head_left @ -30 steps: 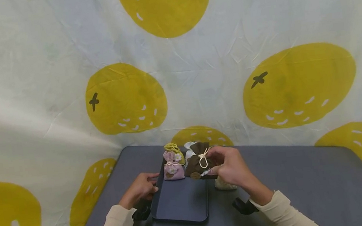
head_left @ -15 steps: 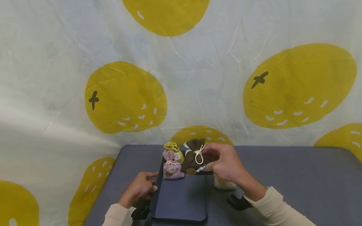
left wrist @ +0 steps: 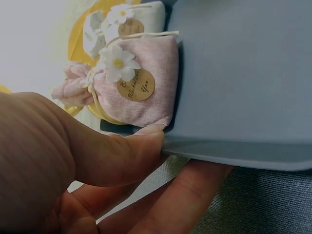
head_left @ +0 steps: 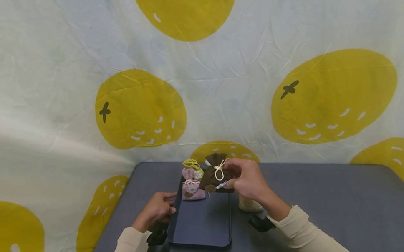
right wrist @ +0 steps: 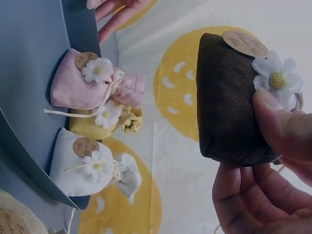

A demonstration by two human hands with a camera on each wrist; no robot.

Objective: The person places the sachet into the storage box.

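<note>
On the grey table [head_left: 329, 207] nearest you lies the bare front of the dark tray [head_left: 200, 225]; your left hand [head_left: 157, 209] pinches its left wall, thumb above, fingers below. Just right of the tray sits a beige pouch [head_left: 250, 205], partly hidden by your right hand [head_left: 249, 179], whose thumb and fingers grip the brown pouch [head_left: 211, 179], raised apart from those in the tray. At its far end stand the pink pouch [head_left: 193, 192], the yellow pouch [head_left: 190, 162] behind it, and, to their right, the white pouch [right wrist: 80, 168]. Beyond hangs a pale cloth [head_left: 219, 77] with yellow rounds.

2 cream sleeves [head_left: 306, 233], wrinkled near cuffs [head_left: 134, 236]; 2 black wrist-worn devices [head_left: 157, 238].
</note>
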